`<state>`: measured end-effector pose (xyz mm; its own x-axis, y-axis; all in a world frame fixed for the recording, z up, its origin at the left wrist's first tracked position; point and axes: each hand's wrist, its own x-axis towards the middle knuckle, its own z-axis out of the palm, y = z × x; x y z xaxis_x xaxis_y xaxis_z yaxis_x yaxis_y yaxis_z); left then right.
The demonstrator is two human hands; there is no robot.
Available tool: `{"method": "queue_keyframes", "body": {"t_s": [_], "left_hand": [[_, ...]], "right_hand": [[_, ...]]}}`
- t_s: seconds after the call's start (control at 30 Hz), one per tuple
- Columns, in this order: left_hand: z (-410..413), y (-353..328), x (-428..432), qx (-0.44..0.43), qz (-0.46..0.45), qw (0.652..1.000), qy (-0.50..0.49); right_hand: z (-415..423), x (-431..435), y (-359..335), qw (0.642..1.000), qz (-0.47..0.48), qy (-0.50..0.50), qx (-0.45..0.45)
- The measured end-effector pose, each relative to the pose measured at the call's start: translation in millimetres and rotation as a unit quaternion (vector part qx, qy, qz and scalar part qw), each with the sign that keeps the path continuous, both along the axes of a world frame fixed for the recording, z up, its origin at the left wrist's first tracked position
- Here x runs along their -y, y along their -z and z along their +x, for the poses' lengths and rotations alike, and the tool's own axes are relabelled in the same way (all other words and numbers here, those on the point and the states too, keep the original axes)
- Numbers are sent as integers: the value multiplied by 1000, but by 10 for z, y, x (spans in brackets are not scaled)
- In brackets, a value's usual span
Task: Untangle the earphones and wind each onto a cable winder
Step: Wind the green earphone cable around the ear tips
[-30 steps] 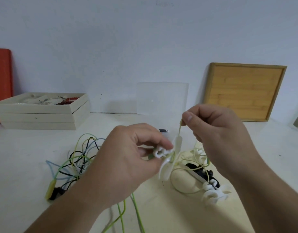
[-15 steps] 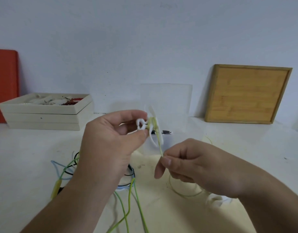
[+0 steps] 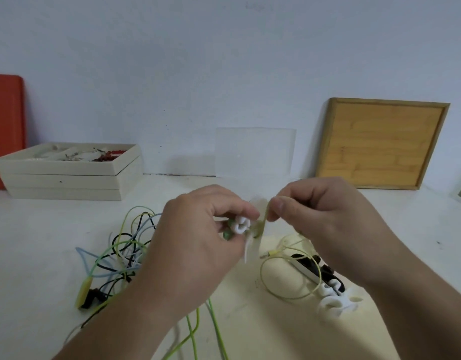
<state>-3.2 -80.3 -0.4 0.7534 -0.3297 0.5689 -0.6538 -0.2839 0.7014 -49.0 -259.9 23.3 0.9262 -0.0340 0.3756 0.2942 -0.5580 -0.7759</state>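
Note:
My left hand (image 3: 195, 245) grips a white cable winder (image 3: 241, 226) above the table, with green earbuds tucked against it. My right hand (image 3: 325, 224) pinches the pale yellow-green earphone cable (image 3: 265, 214) just right of the winder. That cable loops down onto the table (image 3: 289, 297) and ends in a plug (image 3: 269, 254). A tangle of green, blue, black and white earphone cables (image 3: 120, 250) lies on the left, partly hidden by my left forearm. A second white winder (image 3: 336, 302) lies at the lower right, beside a black earphone bundle (image 3: 325, 271).
Stacked cream trays (image 3: 68, 175) with small items stand at the back left, in front of an orange board (image 3: 5, 131). A clear plastic sheet (image 3: 255, 152) and a wooden framed board (image 3: 380, 144) lean on the wall. A white table (image 3: 29, 229) carries everything.
My left hand lowered the winder from its raised position. My right hand rose from below the winder to its right side, carrying the cable round it.

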Motion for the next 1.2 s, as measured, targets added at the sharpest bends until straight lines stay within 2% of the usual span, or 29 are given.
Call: {"method": "queue_keyframes", "body": {"t_s": [0.13, 0.27, 0.33, 0.43, 0.53, 0.6, 0.77, 0.83, 0.93, 1.03, 1.1, 1.2], "left_hand": [[-26, -54, -17, -54, -18, 996, 62], [-56, -75, -17, -105, -34, 987, 115], [-38, -76, -13, -118, -59, 982, 136], [-31, -88, -6, -135, -134, 969, 158], [-15, -102, -10, -158, -231, 953, 117], [12, -96, -25, -158, -261, 951, 55], [61, -71, -38, -156, -256, 952, -54], [72, -72, -41, -158, -270, 947, -69], [71, -55, -32, -152, -261, 950, -76], [54, -34, -10, -130, -222, 963, -85], [50, -31, -13, -99, -191, 973, -88], [43, -29, -28, -1, -124, 987, -97]], "right_hand": [[50, 20, 15, 997, 4, 68, 38], [59, 18, 34, 996, 34, 67, 37], [57, 36, 45, 996, 61, 59, 18], [64, 52, 71, 995, 76, 20, -65], [94, -22, 149, 985, 100, -60, -125], [113, -90, 209, 979, 111, -100, -138], [90, -137, 220, 972, 88, -144, -165], [69, -137, 186, 965, 78, -164, -191], [59, -135, 177, 969, 2, -159, -188], [51, -134, 172, 969, 8, -170, -180], [42, -144, 155, 971, 16, -170, -168], [27, -146, 111, 974, 31, -175, -143]]}}
